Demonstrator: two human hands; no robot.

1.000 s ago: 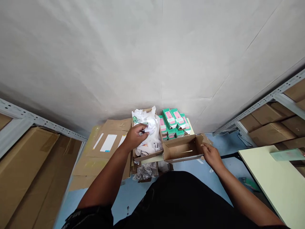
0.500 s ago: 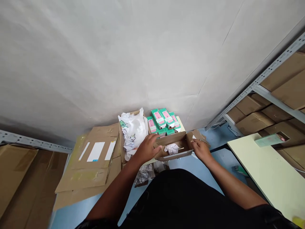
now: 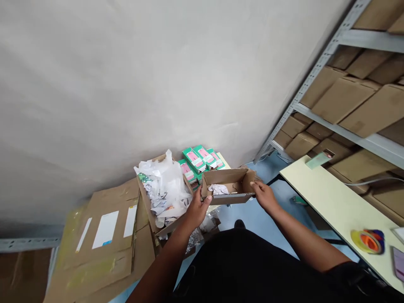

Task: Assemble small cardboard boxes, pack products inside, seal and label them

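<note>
Between my two hands is a small open cardboard box (image 3: pixel 243 182), held up in front of my body. Crumpled white paper (image 3: pixel 218 189) lies inside it, toward the left end. My left hand (image 3: pixel 196 209) grips the box's left end, with the thumb over the near edge. At the opposite end my right hand (image 3: pixel 264 194) is closed on the right wall. Just behind the box, green and pink small boxes (image 3: pixel 194 160) are stacked. To the left stands a larger carton (image 3: pixel 148 210) heaped with white crumpled packing paper (image 3: pixel 167 181).
Flattened cardboard sheets (image 3: pixel 104 235) lie at the left. On the right, a pale table (image 3: pixel 328 202) carries tape rolls (image 3: pixel 368 241) and a green box (image 3: pixel 320 159). Metal shelving (image 3: pixel 331 120) full of cartons stands behind it. Clear plastic wrap (image 3: pixel 194 240) sits low near my legs.
My left hand has closed on the left end of the small cardboard box. The view has turned right, showing more shelving and the tape rolls on the table.
</note>
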